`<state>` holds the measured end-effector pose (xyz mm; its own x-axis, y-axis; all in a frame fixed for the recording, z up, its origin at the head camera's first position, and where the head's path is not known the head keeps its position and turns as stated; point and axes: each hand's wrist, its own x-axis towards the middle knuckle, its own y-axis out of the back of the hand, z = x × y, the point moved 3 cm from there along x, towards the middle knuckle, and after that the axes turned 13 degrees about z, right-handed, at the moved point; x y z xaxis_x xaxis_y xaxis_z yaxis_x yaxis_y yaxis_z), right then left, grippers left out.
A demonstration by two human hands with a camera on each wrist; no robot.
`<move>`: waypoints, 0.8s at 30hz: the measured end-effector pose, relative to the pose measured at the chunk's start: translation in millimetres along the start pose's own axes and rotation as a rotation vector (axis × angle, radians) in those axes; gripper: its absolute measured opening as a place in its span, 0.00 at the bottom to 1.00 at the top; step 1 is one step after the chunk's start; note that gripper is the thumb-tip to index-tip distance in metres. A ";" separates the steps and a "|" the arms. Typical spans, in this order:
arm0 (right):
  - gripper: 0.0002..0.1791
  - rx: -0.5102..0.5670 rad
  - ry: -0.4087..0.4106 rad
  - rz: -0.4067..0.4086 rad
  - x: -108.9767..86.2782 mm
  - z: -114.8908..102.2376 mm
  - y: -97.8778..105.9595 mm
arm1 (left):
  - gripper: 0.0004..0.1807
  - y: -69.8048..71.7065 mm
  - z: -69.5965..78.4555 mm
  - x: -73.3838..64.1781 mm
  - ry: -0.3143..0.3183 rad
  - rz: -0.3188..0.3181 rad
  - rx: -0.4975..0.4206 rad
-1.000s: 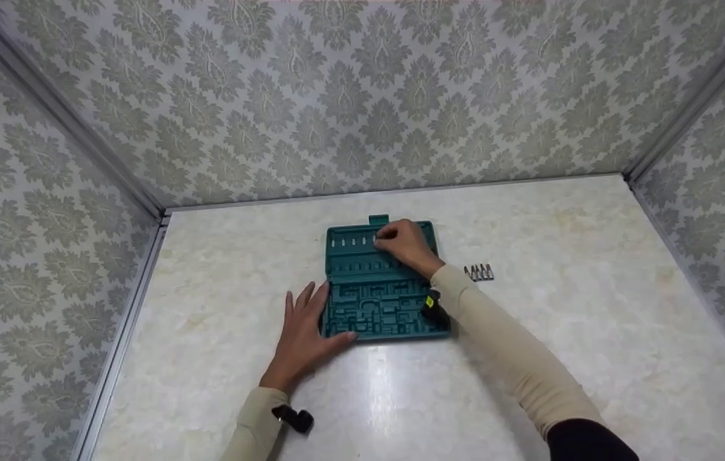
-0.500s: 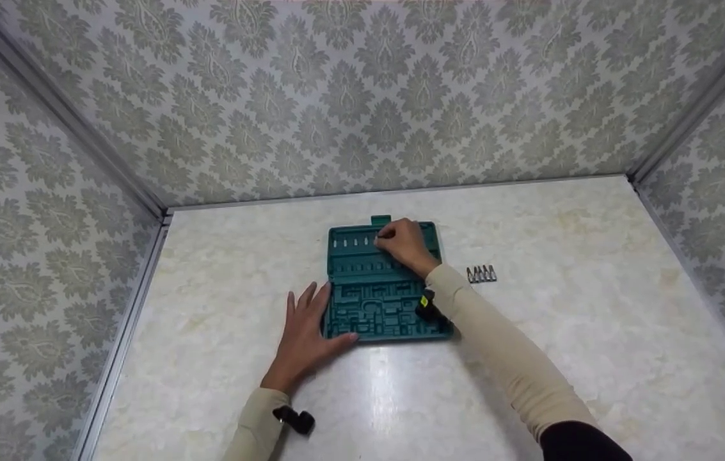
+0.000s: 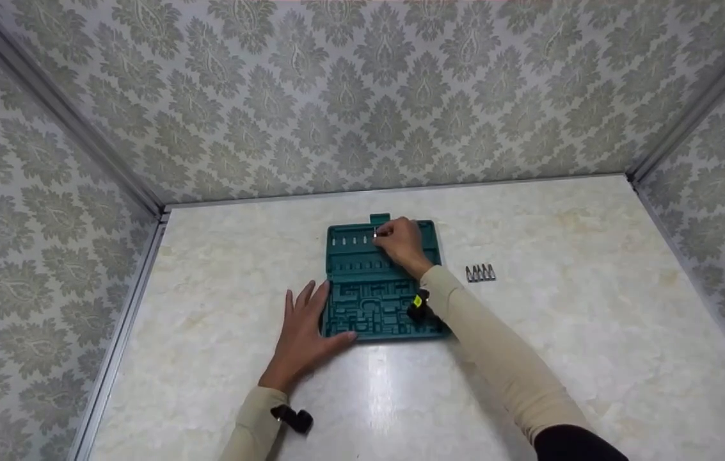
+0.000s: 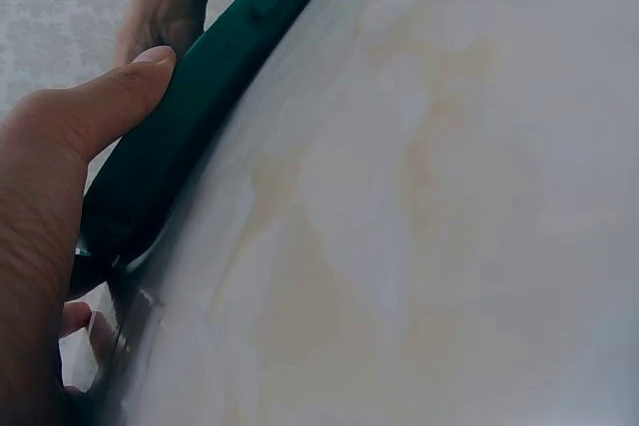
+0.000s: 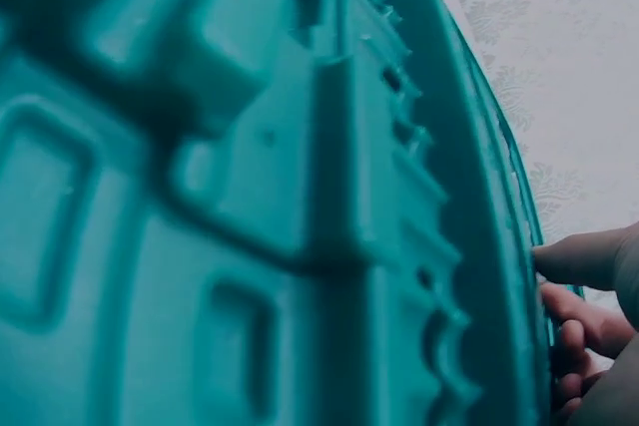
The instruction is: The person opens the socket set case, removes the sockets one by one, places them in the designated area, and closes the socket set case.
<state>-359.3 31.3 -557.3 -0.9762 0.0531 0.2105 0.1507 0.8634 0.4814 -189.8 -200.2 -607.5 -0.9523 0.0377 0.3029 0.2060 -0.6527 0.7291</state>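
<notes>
A green plastic tool case (image 3: 372,275) lies unfolded on the table, its moulded recesses facing up. My left hand (image 3: 301,339) rests at its near left corner, fingers spread along the left side. The left thumb (image 4: 140,82) lies on the near edge in the left wrist view. Over the far half, my right hand (image 3: 402,245) pinches a small silvery screwdriver bit (image 3: 375,233) between thumb and fingertips, at the row of slots. Several bits (image 3: 354,241) stand in that row to its left. The right wrist view shows the fingertips beyond the case, the bit hidden there.
To the right of the case, several more screwdriver bits (image 3: 480,273) lie side by side on the pale marbled table (image 3: 592,307). A green latch tab (image 3: 379,219) sticks out from the case's far edge. Patterned wall panels (image 3: 362,96) enclose the table behind and at both sides.
My right hand has risen slightly and its forearm has swung a little to the left; the bit at its fingertips shows more now. The left hand stays at the case corner.
</notes>
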 end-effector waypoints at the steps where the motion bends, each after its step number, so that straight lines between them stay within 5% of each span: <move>1: 0.09 0.005 0.004 0.004 -0.1 0.7 -0.3 | 0.67 0.1 0.0 0.2 -0.005 0.001 -0.001; 9: 0.08 0.045 0.036 0.011 -3.2 5.4 1.3 | 0.67 -1.1 -0.8 -0.1 0.003 -0.002 -0.008; 15: 0.10 0.211 -0.064 0.034 -2.2 6.2 2.9 | 0.67 -1.0 -0.9 -0.1 0.005 0.006 -0.002; 19: 0.12 0.336 -0.111 0.072 0.1 6.7 14.7 | 0.67 -0.7 0.3 0.1 -0.006 0.013 -0.012; 24: 0.15 0.332 -0.087 0.044 -3.4 7.2 39.6 | 0.67 0.6 0.1 -0.4 0.019 0.001 -0.017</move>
<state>-351.2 68.9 -545.1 -0.9816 0.1243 0.1450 0.1481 0.9747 0.1673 -189.3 -200.6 -607.2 -0.9564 0.0227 0.2912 0.2030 -0.6652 0.7185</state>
